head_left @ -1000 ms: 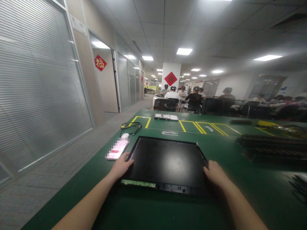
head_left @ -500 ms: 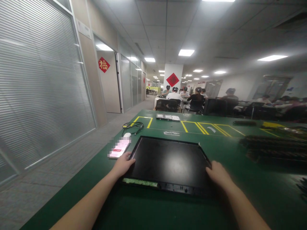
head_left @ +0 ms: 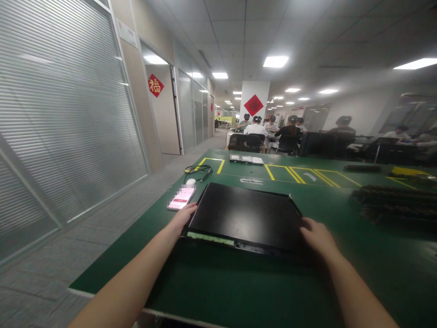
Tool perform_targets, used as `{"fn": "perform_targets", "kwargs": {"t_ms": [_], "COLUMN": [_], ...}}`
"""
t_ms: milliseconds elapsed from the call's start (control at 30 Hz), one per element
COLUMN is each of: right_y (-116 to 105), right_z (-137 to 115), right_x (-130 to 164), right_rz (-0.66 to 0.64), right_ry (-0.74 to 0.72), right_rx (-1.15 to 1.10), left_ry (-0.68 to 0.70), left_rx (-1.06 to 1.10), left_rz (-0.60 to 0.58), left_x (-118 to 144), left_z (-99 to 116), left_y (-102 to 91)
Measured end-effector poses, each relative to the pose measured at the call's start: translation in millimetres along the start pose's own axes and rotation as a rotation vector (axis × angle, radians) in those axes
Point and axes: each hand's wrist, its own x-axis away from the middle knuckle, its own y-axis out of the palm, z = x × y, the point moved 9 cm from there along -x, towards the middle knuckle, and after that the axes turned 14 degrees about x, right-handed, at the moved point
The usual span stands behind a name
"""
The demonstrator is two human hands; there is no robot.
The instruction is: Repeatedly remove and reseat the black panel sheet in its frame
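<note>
A flat black display panel lies on the green table in front of me. A green circuit strip runs along part of its near edge. My left hand grips the panel's left edge, fingers wrapped over the side. At the right edge, my right hand is closed on the panel with the thumb on top; its other fingers are mostly hidden. Just beyond my left hand is a phone with a lit pink screen.
Behind the phone are a white mouse-like object and a coiled black cable. Flat silver-topped items lie near the far edge. Dark bristly-looking pieces sit at right. People sit at tables beyond.
The whole view has shifted, so the scene sits higher and further right, and the table's near edge now shows. Both hands stay on the panel's sides.
</note>
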Motion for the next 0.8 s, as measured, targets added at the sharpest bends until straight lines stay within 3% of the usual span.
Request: {"fn": "perform_targets", "kwargs": {"t_ms": [267, 533, 800], "right_y": [5, 7, 8], "right_z": [3, 4, 4], "right_x": [-6, -7, -6], "right_rz": [-0.012, -0.021, -0.056], "right_ry": [-0.010, -0.008, -0.007], "right_rx": [-0.053, -0.069, 0.015], "left_ry": [-0.160, -0.162, -0.107], "left_rx": [0.134, 0.070, 0.162], "left_rz": [-0.053, -0.080, -0.071], "left_x": [18, 22, 28], "left_z": [-8, -6, 8], "left_y": [10.8, 12.9, 22.5]}}
